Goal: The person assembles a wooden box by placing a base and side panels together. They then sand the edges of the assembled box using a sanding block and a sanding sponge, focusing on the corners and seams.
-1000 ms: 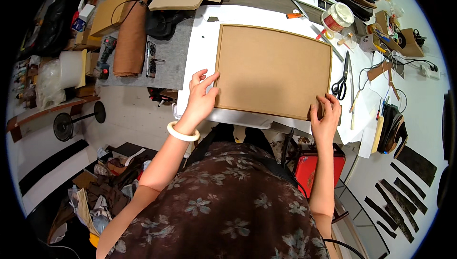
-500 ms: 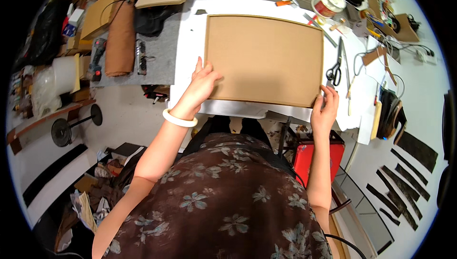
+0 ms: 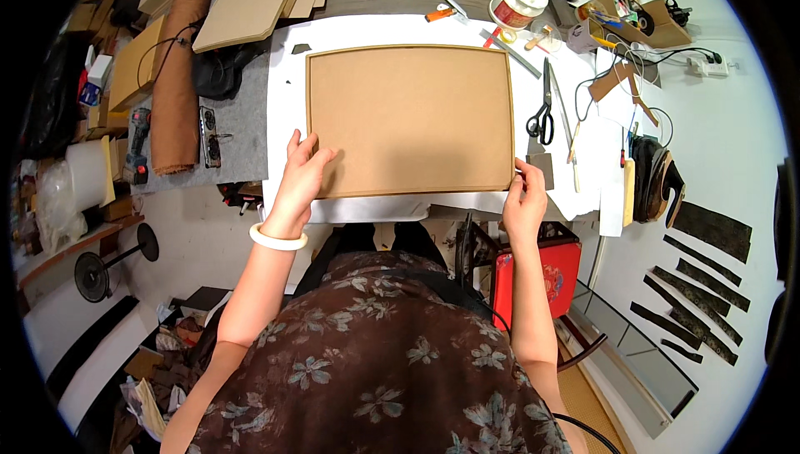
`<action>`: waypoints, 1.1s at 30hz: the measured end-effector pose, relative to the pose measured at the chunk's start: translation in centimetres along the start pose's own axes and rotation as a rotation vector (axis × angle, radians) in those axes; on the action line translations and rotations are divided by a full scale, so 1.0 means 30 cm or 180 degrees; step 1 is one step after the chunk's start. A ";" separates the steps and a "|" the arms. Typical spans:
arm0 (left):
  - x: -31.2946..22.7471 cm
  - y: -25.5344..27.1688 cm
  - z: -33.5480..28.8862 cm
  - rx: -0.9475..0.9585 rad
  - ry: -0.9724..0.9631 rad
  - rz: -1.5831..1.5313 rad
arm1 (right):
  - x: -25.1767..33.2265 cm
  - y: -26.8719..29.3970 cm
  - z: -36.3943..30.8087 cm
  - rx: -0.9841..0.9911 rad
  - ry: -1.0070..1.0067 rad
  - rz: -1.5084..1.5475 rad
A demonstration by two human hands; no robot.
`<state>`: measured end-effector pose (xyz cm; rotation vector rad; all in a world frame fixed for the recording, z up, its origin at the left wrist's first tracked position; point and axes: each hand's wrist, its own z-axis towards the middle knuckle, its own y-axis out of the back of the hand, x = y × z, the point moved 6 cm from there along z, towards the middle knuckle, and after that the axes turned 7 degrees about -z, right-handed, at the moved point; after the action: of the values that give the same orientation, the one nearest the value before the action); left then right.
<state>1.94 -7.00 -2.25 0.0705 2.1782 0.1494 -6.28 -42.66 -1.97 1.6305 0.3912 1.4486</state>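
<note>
A tan rectangular panel (image 3: 408, 112) with a narrow, darker raised rim lies on white sheeting (image 3: 287, 104). At its near left corner is my left hand (image 3: 302, 177), open with the fingers apart. Its thumb side reaches over the panel and casts a small shadow, while other fingers stretch along the left edge. A cream bangle (image 3: 278, 239) circles that wrist. My right hand (image 3: 525, 204) has its fingers curled at the near right corner, closed on the rim. The undersides of both grips are hidden.
Black scissors (image 3: 542, 112), a dark grey piece (image 3: 542, 169) and thin tools lie right of the panel. Behind it stand a white tub (image 3: 518, 2) and an orange-handled cutter (image 3: 440, 15). A brown roll (image 3: 177, 79) is at left; a red stool (image 3: 537, 275) stands below the table.
The whole scene has shifted left in the picture as the view turned. Both hands stay at the panel's near corners. More of the dark grey piece beside my right hand now shows.
</note>
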 end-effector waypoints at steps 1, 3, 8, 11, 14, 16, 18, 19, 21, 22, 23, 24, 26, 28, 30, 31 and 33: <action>-0.002 -0.005 -0.002 -0.0004 0.0035 -0.0087 | 0.001 0.001 0.000 0.0004 -0.0007 0.0000; -0.002 -0.003 -0.004 -0.0026 0.0001 -0.0233 | 0.013 -0.001 0.000 0.0026 -0.0014 -0.0039; -0.004 -0.007 -0.017 -0.0083 -0.0145 -0.0340 | 0.010 -0.002 -0.003 0.0066 -0.0033 -0.0110; -0.023 -0.008 -0.031 -0.0046 -0.0152 -0.0322 | 0.000 -0.013 -0.006 0.0037 -0.0001 -0.0166; -0.017 -0.001 -0.026 -0.0039 -0.0119 -0.0399 | 0.000 -0.018 -0.008 0.0003 -0.0041 -0.0120; 0.000 0.005 -0.017 -0.0055 -0.0130 -0.0509 | -0.009 -0.022 -0.008 -0.0053 -0.0010 -0.0118; -0.003 -0.009 -0.022 0.0024 -0.0173 -0.0424 | -0.005 -0.020 -0.005 -0.0026 -0.0054 -0.0112; -0.010 -0.026 -0.033 0.0111 -0.0215 -0.0283 | -0.004 -0.021 -0.005 -0.0014 -0.0078 -0.0109; -0.021 -0.035 -0.046 0.0117 -0.0329 -0.0170 | -0.009 -0.022 -0.005 0.0027 -0.0105 -0.0122; -0.021 -0.027 -0.050 0.0033 -0.0397 -0.0197 | -0.011 -0.023 -0.005 0.0047 -0.0119 -0.0129; -0.019 -0.021 -0.050 -0.0037 -0.0466 -0.0226 | -0.011 -0.020 -0.006 0.0005 -0.0055 -0.0120; -0.005 -0.004 -0.041 -0.0219 -0.0677 -0.0186 | -0.012 -0.020 -0.006 -0.0038 0.0008 -0.0111; 0.012 0.032 -0.022 -0.0317 -0.0831 -0.0348 | -0.014 -0.014 -0.004 -0.0031 0.0008 -0.0054; 0.019 0.069 -0.007 -0.0637 -0.1021 -0.0482 | -0.017 -0.004 0.002 0.0067 -0.0119 0.0045; 0.006 0.087 0.002 -0.0589 -0.1137 -0.0687 | -0.050 0.002 0.003 0.0047 -0.0223 0.0119; 0.000 0.099 0.010 -0.0574 -0.1179 -0.0638 | -0.068 0.003 0.004 0.0037 -0.0274 0.0155; -0.002 0.099 0.023 -0.0500 -0.1107 -0.0380 | -0.089 0.007 0.012 0.0038 -0.0349 0.0187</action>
<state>2.53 -4.00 -2.19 -0.1152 1.8122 0.2222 -6.73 -44.88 -3.46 1.7352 0.2925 1.3948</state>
